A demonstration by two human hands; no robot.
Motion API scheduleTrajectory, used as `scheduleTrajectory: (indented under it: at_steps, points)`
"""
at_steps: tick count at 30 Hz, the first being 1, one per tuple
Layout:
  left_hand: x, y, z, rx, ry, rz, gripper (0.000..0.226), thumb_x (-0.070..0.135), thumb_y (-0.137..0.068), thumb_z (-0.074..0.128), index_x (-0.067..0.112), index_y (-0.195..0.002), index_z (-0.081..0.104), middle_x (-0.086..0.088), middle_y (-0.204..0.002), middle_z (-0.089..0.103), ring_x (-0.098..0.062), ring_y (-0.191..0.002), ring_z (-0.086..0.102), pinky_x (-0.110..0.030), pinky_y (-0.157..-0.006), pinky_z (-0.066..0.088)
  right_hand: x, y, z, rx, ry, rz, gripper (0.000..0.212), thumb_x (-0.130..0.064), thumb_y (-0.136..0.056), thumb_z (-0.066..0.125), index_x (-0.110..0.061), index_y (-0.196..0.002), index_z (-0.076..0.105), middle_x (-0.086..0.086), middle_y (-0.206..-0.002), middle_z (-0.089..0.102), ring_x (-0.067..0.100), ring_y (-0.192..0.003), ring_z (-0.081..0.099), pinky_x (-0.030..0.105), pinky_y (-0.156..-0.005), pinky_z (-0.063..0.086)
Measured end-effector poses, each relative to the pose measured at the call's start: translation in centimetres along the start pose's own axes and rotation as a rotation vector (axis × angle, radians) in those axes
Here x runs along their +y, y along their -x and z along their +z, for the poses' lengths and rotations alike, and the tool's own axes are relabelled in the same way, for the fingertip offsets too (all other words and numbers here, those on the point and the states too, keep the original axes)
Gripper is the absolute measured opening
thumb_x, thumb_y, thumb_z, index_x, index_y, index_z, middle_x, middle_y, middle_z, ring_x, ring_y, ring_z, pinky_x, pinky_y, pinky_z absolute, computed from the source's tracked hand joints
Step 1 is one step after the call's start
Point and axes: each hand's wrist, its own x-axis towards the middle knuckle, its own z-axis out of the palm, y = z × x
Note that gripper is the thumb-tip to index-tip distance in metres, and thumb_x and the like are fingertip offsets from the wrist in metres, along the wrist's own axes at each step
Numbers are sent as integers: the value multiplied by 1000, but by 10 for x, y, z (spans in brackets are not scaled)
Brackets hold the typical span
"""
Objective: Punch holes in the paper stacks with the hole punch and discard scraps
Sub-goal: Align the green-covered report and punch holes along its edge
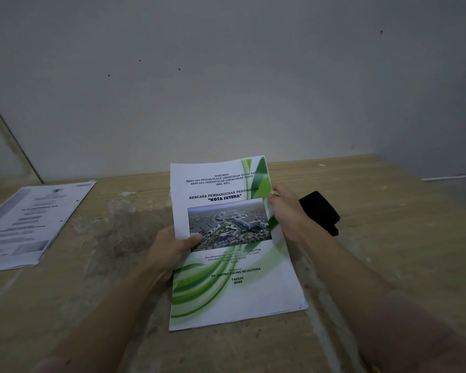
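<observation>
A paper stack point(234, 286) with a green-and-white cover and an aerial photo is held tilted above the wooden table point(374, 238). My left hand point(170, 249) grips its left edge, thumb on the cover. My right hand point(285, 208) pinches its upper right edge. A black hole punch point(320, 211) lies on the table just behind my right hand, partly hidden by it. A second paper stack point(30, 224) with printed text lies flat at the far left.
A pale wall point(226, 90) rises directly behind the table. The tabletop shows pale smears near the middle point(119, 211). A thin white strip point(452, 176) runs along the right edge by the wall.
</observation>
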Motion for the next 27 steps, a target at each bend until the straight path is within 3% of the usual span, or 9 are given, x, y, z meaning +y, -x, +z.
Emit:
scheduleTrajectory:
  at_steps: [4,7,10,12,15,19,22,25,27]
  points:
    - [2,1,3,9,11,-28,10,0,-82,62,6,-77,58,-13,-74,57,-25,-65,53,-29,-57,51,2,-2,-2,20,-9,8,37,-3,-93,35,-29,-89,61,1,-94,64,19,-87,54,30,-75,38]
    - [5,2,3,8,86,-78,2,6,-87,58,5,-86,59,-14,-79,56,-28,-72,53,-42,-69,48,4,-3,-2,38,-6,5,37,-6,-92,36,-31,-85,62,2,-94,67,20,-83,56,32,-74,39]
    - [6,4,4,30,142,-70,14,13,-90,56,1,-95,63,-12,-77,58,-29,-64,56,-39,-57,57,3,-4,-4,47,-64,15,35,-5,-95,35,-27,-89,62,0,-87,66,17,-75,57,29,-67,42]
    - [3,3,4,113,30,-9,19,19,-89,59,2,-91,67,-16,-79,64,-32,-70,62,-50,-68,57,0,-2,-6,50,-72,27,30,-4,-95,36,-18,-95,62,4,-85,63,16,-71,54,28,-61,40]
    - [4,5,10,199,-105,96,25,27,-85,63,4,-79,66,-26,-84,68,-38,-79,66,-58,-77,52,-6,-2,-16,29,-48,4,26,2,-91,40,-6,-92,66,12,-84,63,24,-76,57,34,-69,48]
    - [9,2,20,224,-204,199,16,19,-88,59,4,-84,62,-12,-76,58,-22,-72,53,-30,-60,43,-15,-9,-51,144,144,-132,16,1,-88,52,-4,-98,64,9,-89,69,26,-85,67,38,-83,56]
    - [7,-4,29,248,-254,206,21,15,-88,59,-1,-100,65,-8,-78,60,-14,-63,52,-22,-57,39,-9,-16,-83,322,419,-204,24,-4,-86,56,-4,-110,61,10,-104,67,18,-91,60,23,-81,45]
    - [4,-10,34,269,-341,172,29,15,-88,59,-7,-106,64,-10,-84,62,-11,-60,52,-23,-57,41,5,-17,-99,285,512,-100,35,-12,-88,56,-4,-122,56,12,-122,61,21,-108,57,22,-87,39]
    - [3,-13,37,267,-419,128,32,15,-88,59,-9,-109,63,-15,-88,63,-14,-59,51,-20,-47,38,15,-16,-101,197,531,-37,43,-19,-90,56,-7,-131,50,11,-133,55,25,-120,52,26,-95,38]
